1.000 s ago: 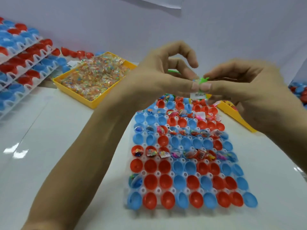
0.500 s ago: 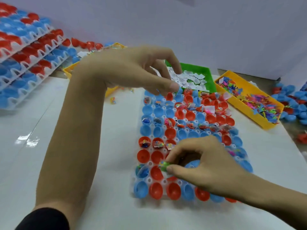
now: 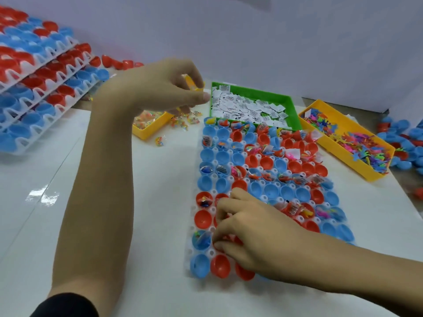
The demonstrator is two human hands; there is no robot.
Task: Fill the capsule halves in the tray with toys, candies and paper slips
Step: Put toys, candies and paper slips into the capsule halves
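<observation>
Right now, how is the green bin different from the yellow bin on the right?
The green bin holds white paper slips; the yellow bin holds small colourful toys. The green bin sits behind the tray; the yellow bin lies beside it to the right, at a slant. Both are shallow open plastic bins on the table.

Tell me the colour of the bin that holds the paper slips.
Green: the bin behind the capsule tray, clearest in the head view.
</observation>
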